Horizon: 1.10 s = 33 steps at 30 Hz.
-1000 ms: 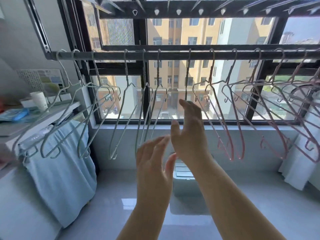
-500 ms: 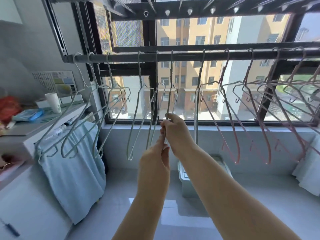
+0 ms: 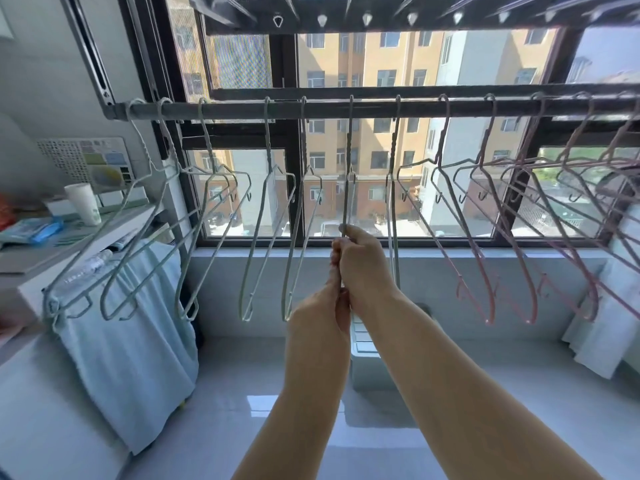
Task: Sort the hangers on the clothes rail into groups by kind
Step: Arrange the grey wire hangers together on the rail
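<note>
Hangers, thin wire, all hooked on clothes rail (image 3: 415, 109) across the window (image 3: 294, 188), head view. L half of rail: pale grey-green ones (image 3: 267, 133), several bunched and swung askew at far L end. R half: pink ones (image 3: 487, 299), overlapping, tilted, running out of frame R. Mid hanger (image 3: 348, 188) is pale, hangs edge-on, hook over the rail.

Right hand (image 3: 363, 268) has fingers curled round mid hanger's lower wire. Left hand (image 3: 322, 317) is just under it, touching; fingers (image 3: 334, 258) pressed together, pinching same wire, partly hidden by R hand. Both forearms bare, reaching up from frame bottom.

Room: narrow balcony, glossy pale floor (image 3: 519, 410), sunlit apartment blocks outside. L side: white table (image 3: 31, 261) w/ cup (image 3: 83, 204) and blue packets; light-blue towel (image 3: 131, 358) hangs off a far-L hanger, in front of the table. White box (image 3: 367, 368) on floor below hands. White cloth (image 3: 595, 341) at R edge.

Gaps: open rail either side of mid hanger, wider twd pale neighbour on R. L end crowded near wall bracket.
</note>
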Available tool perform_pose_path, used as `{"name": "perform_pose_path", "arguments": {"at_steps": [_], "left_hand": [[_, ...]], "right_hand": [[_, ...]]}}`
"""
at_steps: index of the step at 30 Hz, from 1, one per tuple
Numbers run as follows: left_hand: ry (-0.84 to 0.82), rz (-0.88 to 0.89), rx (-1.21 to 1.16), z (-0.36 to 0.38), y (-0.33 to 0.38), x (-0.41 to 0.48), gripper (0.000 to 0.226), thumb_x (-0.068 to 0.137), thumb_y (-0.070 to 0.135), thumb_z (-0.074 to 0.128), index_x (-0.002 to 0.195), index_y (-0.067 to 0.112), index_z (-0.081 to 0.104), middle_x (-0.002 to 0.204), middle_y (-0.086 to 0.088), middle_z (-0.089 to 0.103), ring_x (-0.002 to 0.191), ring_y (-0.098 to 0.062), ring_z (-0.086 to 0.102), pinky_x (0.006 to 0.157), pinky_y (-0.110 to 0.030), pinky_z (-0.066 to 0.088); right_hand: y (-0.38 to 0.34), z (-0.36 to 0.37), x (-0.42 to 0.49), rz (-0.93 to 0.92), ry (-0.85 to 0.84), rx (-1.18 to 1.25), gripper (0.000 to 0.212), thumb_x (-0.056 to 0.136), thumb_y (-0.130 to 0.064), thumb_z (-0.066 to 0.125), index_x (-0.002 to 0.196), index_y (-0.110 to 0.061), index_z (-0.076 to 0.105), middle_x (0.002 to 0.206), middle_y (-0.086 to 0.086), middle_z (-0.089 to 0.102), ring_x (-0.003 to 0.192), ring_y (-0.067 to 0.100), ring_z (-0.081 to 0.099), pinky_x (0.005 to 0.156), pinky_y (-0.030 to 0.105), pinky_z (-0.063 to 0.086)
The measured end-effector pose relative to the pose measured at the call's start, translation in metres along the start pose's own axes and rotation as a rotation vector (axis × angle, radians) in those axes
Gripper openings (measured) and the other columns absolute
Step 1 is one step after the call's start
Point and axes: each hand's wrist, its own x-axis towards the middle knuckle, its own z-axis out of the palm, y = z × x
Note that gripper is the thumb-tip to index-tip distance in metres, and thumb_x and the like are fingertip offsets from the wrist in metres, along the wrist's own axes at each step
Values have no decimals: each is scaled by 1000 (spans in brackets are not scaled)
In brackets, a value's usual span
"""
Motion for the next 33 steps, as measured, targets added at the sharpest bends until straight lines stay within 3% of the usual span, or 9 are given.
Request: {"name": "perform_pose_path", "arguments": {"at_steps": [6,9,13,15,18,22,26,29,33], "left_hand": [[27,30,37,4,-3,1,37,88,13,53,125,22,55,63,1,65,48,-3,42,57,-2,35],[33,28,44,7,-4,1,38,90,16,50,127,24,52,69,-1,69,53,-8,52,60,-15,40],[-35,26,11,10,-7,-1,41,93,20,42,134,24,42,88,-3,70,75,-17,63,64,-21,43],[-26,64,9,8,-7,-6,41,92,23,43,133,20,44,100,-4,68,88,-18,61,74,-24,46],[151,131,10,-3,-11,-13,40,89,29,41,123,12,52,109,-2,62,98,-15,55,88,-20,41],[373,144,42,-18,-26,-9,37,87,18,47,122,8,52,119,-5,56,114,-10,44,103,-17,30],[413,74,55,-27,-44,-9,38,88,19,47,123,5,50,120,-10,58,113,-15,49,95,-35,45],[420,38,49,-34,-51,-13,38,87,22,46,121,6,52,114,-10,62,101,-23,60,82,-45,53],[368,-16,63,-42,-55,-13,36,87,22,50,118,5,54,105,-12,66,89,-28,64,76,-44,55]], "right_hand": [[-1,-2,1,2,21,27,45,94,-2,32,137,-12,39,65,-2,44,57,8,40,53,20,35],[-2,-2,0,-3,29,31,43,94,-2,33,133,-13,43,66,-2,44,57,8,40,53,19,35],[-5,-4,-1,31,29,36,28,94,-8,38,119,-16,48,70,-1,49,59,8,45,53,19,37],[-10,-5,-4,41,26,-129,28,94,-17,43,121,-8,44,85,4,55,72,13,52,61,24,40],[-15,-4,-11,-185,81,-366,56,94,-21,47,143,-11,22,140,7,34,128,22,37,103,32,33],[-27,16,-26,-453,-17,-502,54,93,-14,47,143,-16,25,145,0,31,133,15,32,106,23,25],[-30,38,-30,-228,-206,-513,52,96,-15,41,144,-16,23,143,8,39,83,3,54,72,14,50],[-21,49,-23,-85,-218,-429,46,95,-11,42,139,-7,29,131,18,49,112,26,55,93,39,47],[-9,63,-17,68,-173,-270,45,93,-6,44,136,-2,32,127,23,52,120,37,50,101,53,41]]}}
